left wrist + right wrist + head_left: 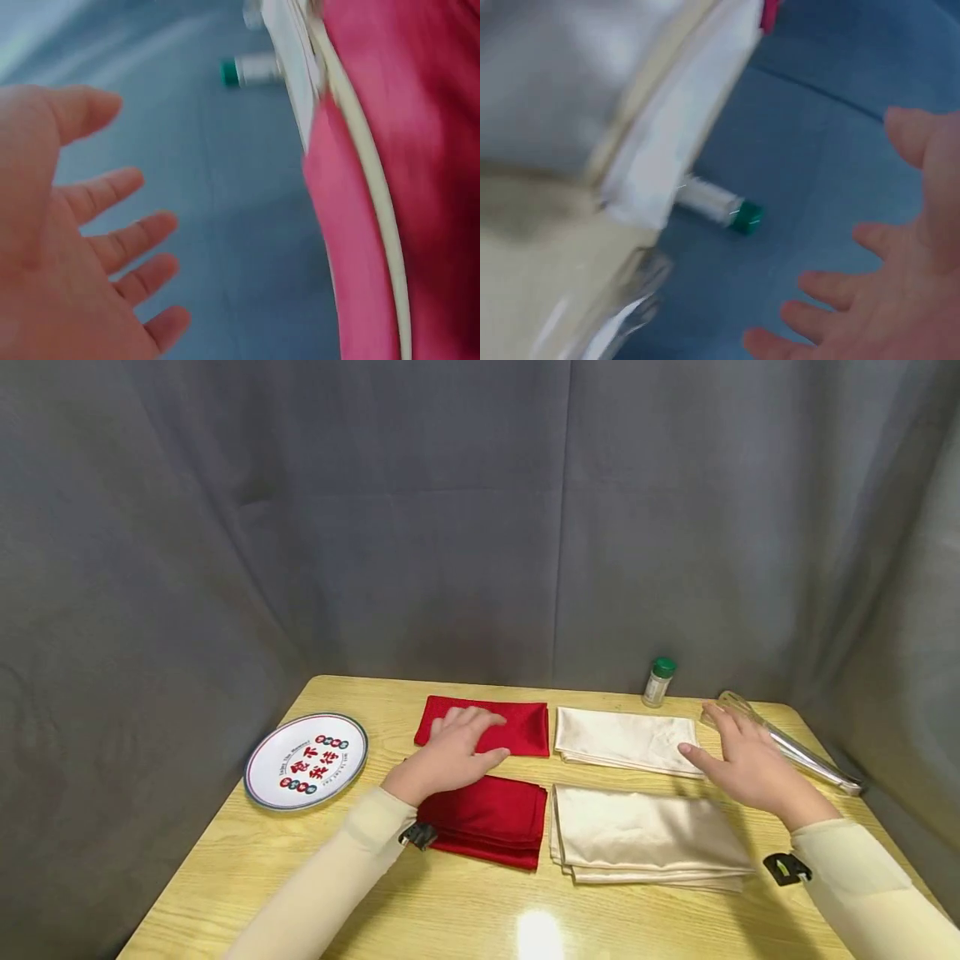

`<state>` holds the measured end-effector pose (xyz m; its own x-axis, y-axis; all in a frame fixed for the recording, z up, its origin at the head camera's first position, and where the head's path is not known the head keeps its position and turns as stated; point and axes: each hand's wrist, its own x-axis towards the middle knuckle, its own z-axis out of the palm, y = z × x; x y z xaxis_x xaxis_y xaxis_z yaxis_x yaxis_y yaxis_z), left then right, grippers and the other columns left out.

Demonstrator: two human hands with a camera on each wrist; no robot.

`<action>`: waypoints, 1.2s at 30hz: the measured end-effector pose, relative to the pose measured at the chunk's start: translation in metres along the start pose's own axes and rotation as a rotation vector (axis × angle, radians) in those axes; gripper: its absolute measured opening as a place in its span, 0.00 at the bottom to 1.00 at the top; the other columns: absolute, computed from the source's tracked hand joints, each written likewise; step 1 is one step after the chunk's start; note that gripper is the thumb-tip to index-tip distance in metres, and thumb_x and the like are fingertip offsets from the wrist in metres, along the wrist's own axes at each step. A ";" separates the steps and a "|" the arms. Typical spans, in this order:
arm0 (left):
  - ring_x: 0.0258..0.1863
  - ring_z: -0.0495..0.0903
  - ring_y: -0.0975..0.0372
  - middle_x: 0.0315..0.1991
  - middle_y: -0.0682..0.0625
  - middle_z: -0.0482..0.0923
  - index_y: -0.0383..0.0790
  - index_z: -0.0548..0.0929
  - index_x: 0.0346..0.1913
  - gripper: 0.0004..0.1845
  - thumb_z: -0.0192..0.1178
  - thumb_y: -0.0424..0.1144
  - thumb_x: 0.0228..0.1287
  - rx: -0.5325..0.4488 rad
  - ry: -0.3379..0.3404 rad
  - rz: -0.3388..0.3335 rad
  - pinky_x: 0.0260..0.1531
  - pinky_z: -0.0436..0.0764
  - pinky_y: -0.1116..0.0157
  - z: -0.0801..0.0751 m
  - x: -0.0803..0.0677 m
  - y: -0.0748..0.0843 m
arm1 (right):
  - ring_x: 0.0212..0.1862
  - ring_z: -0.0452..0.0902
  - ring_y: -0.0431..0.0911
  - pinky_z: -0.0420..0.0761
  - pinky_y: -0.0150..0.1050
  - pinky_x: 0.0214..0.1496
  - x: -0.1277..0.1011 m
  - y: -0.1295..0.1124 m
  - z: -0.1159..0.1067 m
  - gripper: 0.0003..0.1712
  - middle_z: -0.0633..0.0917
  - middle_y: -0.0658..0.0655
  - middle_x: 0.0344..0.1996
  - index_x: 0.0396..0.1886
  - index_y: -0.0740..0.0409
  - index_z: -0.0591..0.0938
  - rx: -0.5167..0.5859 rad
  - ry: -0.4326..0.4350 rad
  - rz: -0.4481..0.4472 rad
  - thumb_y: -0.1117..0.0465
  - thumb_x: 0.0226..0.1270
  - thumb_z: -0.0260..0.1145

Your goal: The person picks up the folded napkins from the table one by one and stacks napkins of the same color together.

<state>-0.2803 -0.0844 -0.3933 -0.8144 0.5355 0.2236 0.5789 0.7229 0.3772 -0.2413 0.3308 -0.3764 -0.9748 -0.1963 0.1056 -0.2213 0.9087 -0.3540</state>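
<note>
Four folded napkins lie in a square on the wooden table (450, 910): a far red napkin (521, 727), a near red napkin (495, 818), a far cream napkin (622, 739) and a near cream napkin (637, 831). My left hand (457, 747) is spread flat over the left part of the far red napkin. In the left wrist view that left hand (82, 247) shows straight, spread fingers beside red cloth (420, 187). My right hand (738, 756) is open at the right edge of the far cream napkin, thumb near its corner. Its fingers (832, 289) are spread and hold nothing.
A round printed plate (345, 768) sits at the table's left. A small bottle with a green cap (659, 681) stands at the back. Metal tongs (795, 747) lie along the right edge, just beyond my right hand. A grey curtain surrounds the table.
</note>
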 end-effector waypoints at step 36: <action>0.39 0.60 0.58 0.42 0.51 0.74 0.53 0.77 0.61 0.27 0.61 0.57 0.60 0.125 -0.203 -0.153 0.40 0.60 0.64 0.122 -0.012 0.091 | 0.63 0.56 0.80 0.56 0.73 0.57 -0.068 0.040 0.083 0.42 0.70 0.78 0.62 0.71 0.65 0.65 0.075 -0.184 0.014 0.43 0.68 0.64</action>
<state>-0.2128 0.0280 -0.4715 -0.8753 0.4833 -0.0165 0.4607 0.8437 0.2758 -0.1857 0.3503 -0.4748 -0.9647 -0.2541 -0.0687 -0.2025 0.8832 -0.4231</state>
